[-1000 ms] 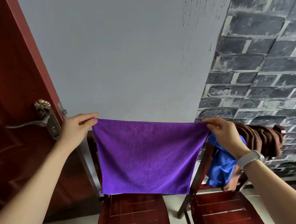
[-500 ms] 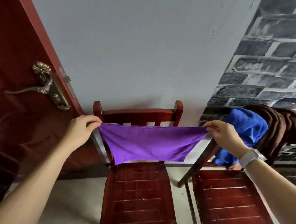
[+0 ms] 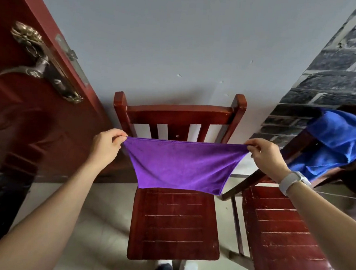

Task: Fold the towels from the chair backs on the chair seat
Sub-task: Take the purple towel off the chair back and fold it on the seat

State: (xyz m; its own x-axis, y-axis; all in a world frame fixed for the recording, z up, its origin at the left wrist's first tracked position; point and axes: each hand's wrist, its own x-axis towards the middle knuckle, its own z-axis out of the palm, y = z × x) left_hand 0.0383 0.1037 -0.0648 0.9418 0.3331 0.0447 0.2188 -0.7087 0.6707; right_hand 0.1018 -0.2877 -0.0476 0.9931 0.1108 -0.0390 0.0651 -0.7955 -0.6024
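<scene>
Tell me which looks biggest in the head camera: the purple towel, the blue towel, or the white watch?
1. purple towel, largest, though nearer the camera
2. blue towel, partly cut off by the edge, so its true size is unsure
3. white watch, smallest

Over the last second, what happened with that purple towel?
Both hands, left and right, lowered the purple towel from in front of the wall to the chair seat; its lower edge now reaches the seat's back. Both still pinch its top corners. The blue towel stayed draped.
</scene>
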